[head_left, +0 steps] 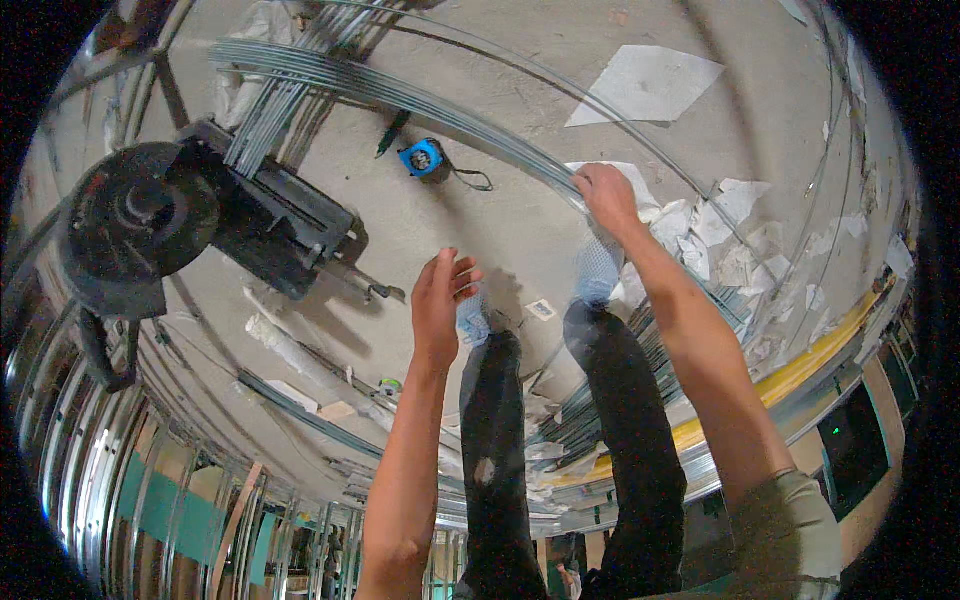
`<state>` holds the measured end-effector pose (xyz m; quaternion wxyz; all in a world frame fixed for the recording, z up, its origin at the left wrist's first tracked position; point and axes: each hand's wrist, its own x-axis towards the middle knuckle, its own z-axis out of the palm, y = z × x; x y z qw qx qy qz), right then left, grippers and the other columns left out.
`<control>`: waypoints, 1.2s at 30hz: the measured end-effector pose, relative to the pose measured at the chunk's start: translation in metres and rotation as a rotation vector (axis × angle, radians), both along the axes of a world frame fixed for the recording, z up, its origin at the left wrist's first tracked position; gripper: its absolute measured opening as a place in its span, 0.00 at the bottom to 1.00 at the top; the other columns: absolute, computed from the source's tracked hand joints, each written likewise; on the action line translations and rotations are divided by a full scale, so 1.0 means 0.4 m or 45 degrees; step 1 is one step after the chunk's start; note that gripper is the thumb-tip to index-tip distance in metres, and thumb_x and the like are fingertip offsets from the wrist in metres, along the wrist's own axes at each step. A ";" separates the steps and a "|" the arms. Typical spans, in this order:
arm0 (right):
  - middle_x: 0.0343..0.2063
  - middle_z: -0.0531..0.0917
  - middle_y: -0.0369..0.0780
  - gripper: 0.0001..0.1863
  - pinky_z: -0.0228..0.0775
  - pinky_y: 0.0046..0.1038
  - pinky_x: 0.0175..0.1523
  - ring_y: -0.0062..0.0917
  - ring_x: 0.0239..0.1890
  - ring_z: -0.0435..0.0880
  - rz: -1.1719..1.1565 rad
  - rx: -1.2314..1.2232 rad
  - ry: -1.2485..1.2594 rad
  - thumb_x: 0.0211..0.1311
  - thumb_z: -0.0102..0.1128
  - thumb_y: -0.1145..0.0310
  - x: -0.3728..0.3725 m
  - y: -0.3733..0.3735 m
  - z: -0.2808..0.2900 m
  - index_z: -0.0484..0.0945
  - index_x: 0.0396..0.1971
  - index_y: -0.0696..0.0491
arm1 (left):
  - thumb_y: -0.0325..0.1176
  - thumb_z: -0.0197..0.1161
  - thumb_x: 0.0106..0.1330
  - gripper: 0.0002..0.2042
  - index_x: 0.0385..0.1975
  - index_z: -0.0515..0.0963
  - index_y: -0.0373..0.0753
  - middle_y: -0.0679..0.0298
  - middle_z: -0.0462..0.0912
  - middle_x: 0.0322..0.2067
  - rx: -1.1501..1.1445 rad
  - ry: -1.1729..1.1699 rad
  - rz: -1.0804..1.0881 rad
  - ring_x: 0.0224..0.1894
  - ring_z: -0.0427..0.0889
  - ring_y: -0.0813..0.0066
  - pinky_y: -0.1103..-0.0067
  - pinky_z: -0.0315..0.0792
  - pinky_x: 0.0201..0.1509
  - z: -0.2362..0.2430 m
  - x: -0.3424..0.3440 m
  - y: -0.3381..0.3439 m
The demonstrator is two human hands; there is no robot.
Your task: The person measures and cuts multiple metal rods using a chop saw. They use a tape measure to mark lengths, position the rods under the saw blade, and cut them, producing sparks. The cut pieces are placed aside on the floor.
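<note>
My right hand (607, 195) is closed around the near end of a bundle of long, thin grey metal rods (430, 98), which runs away to the far left above the floor. My left hand (440, 295) hangs in the air over my left foot, fingers loosely bent and apart, with nothing in it. Beyond it on the concrete lie a blue and black tape measure (422, 158) with a wrist strap and a slim black tool (393, 132). To the left stands a black cut-off saw (140, 215), with a second bundle of rods (275, 115) reaching onto its base.
White sheets (650, 85) and crumpled paper (735, 220) lie at the right. A single long rod (640, 135) crosses the floor there. More rods (655, 350) lie by my right leg, near a yellow strip (820, 350). Metal profiles (90, 470) line the lower left.
</note>
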<state>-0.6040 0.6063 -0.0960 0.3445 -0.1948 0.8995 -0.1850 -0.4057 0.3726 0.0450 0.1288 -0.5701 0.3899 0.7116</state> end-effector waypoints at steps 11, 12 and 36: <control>0.44 0.83 0.50 0.12 0.75 0.40 0.52 0.48 0.47 0.82 -0.019 -0.312 -0.021 0.70 0.56 0.70 0.061 0.111 0.456 0.80 0.48 0.58 | 0.55 0.41 0.80 0.32 0.67 0.62 0.30 0.49 0.79 0.58 -0.084 0.430 0.532 0.57 0.81 0.59 0.69 0.71 0.62 0.128 -0.298 -0.118; 0.44 0.83 0.50 0.12 0.75 0.39 0.52 0.47 0.46 0.82 -0.018 -0.280 -0.032 0.70 0.56 0.71 0.071 0.119 0.505 0.81 0.48 0.58 | 0.55 0.40 0.80 0.32 0.67 0.62 0.30 0.48 0.78 0.58 -0.079 0.606 0.605 0.58 0.80 0.58 0.68 0.72 0.64 0.149 -0.319 -0.135; 0.25 0.75 0.40 0.05 0.65 0.28 0.31 0.27 0.25 0.73 0.015 -0.090 -0.159 0.66 0.61 0.73 0.037 0.296 0.882 0.80 0.38 0.59 | 0.38 0.52 0.78 0.16 0.53 0.73 0.31 0.53 0.81 0.51 -0.086 0.133 0.790 0.55 0.82 0.56 0.66 0.77 0.59 0.120 -0.065 -0.267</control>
